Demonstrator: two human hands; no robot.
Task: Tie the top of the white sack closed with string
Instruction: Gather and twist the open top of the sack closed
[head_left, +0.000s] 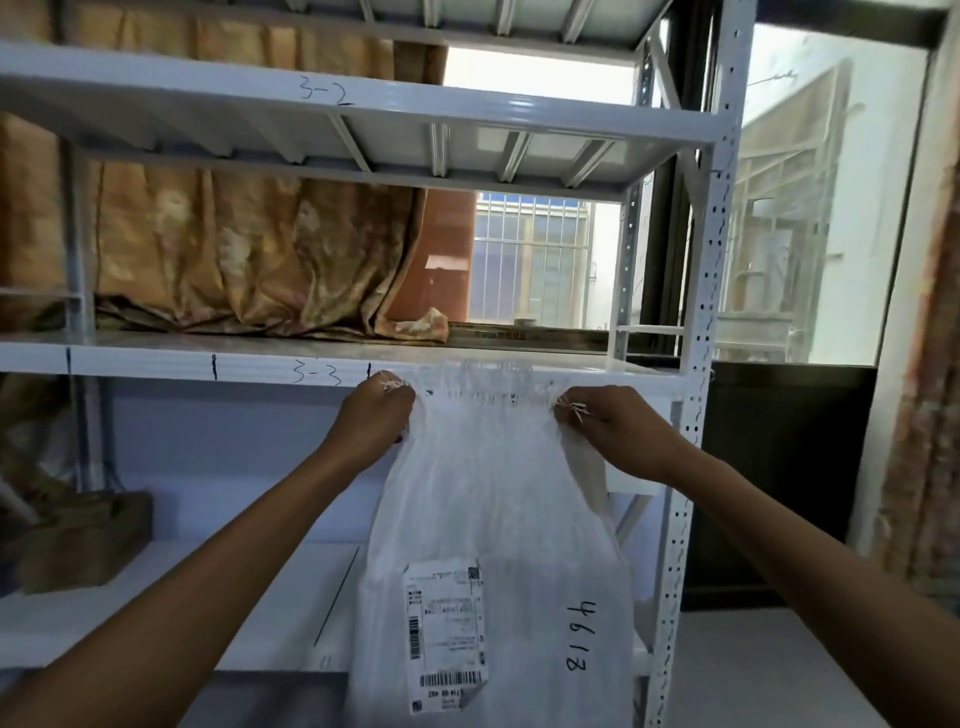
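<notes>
The tall white woven plastic sack (493, 493) stood upright against the white metal shelving rack (156, 358), its mouth stretched wide just below the shelf marked 3-3. The left hand (371, 421) pinched one top corner and the right hand (613, 431) the other, with a pale frayed string end (393, 385) poking from each. I saw no gathered neck and no knot, so the tying looked barely begun.

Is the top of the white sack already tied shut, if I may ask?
No: the left hand and right hand hold the top edge of the white sack stretched wide between them, untied.
</notes>
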